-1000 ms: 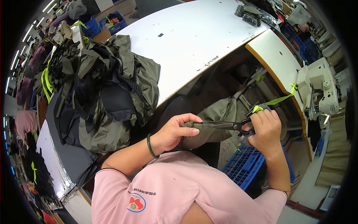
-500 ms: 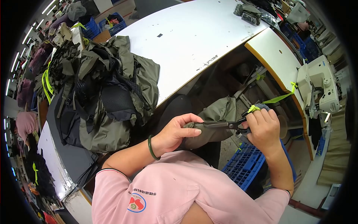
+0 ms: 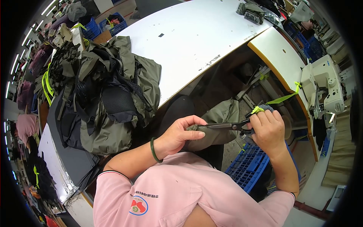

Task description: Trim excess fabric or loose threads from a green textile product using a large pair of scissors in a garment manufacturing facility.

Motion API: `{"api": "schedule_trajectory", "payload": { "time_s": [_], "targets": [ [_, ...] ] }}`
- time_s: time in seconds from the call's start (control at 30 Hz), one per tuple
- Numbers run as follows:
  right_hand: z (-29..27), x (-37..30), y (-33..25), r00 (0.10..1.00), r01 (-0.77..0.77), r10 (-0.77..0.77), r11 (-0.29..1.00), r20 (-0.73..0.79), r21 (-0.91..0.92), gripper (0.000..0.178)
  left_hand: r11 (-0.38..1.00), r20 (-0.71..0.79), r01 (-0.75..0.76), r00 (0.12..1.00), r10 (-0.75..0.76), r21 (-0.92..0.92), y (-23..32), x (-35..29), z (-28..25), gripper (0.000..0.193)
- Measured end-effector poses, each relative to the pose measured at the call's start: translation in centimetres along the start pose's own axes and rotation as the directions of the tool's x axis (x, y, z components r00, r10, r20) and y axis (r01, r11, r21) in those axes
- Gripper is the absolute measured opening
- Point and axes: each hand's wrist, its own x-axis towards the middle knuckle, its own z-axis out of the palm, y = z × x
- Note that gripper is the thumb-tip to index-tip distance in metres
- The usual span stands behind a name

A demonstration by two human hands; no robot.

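Note:
A pair of dark scissors is in my right hand, whose fingers are wrapped round the handles. Bright yellow-green strip is tied at the handle end. The blades point left, and their tips reach the fingers of my left hand. Between thumb and fingers, my left hand pinches the edge of an olive fabric piece. This piece hangs below the blades over my lap; whether the blades have fabric between them I cannot tell.
A heap of olive and black bags lies on the white table at left. Below my right arm stands a blue plastic crate. A sewing machine is at far right, with a yellow-green strip tied near it.
The scissors have turned slightly, and the fabric that lay along the blades now sits lower. My right hand has shifted a little; my left hand keeps its pinch.

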Motion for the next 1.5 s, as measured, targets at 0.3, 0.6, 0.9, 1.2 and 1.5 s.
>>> {"api": "schedule_trajectory", "payload": {
  "time_s": [0.3, 0.6, 0.9, 1.2, 1.5],
  "targets": [
    [-0.3, 0.0, 0.3, 0.992, -0.126, 0.127, 0.991, -0.014, 0.034, 0.019, 1.000, 0.011, 0.008, 1.000, -0.008, -0.006, -0.1, -0.1, 0.3, 0.028],
    [-0.3, 0.0, 0.1, 0.997, -0.054, 0.045, 0.984, 0.060, 0.170, 0.024, 0.999, 0.024, -0.012, 1.000, 0.011, 0.035, -0.2, -0.1, 0.3, 0.029],
    [-0.8, -0.1, 0.2, 0.993, -0.030, 0.015, 0.991, 0.117, 0.130, 0.023, 0.994, 0.018, 0.011, 1.000, -0.013, 0.113, -0.4, 0.0, 0.1, 0.028],
    [0.3, 0.0, -0.8, 0.914, -0.405, 0.269, 0.570, 0.303, 0.715, 0.030, 0.986, 0.037, 0.029, 0.999, -0.035, 0.166, 0.4, -0.5, 1.3, 0.025],
    [3.0, 0.2, -3.6, 0.857, -0.505, 0.183, 0.103, 0.482, 0.857, 0.027, 0.584, 0.275, -0.404, 0.913, 0.300, 0.704, -0.2, -0.9, 1.0, 0.018]
  ]
}}
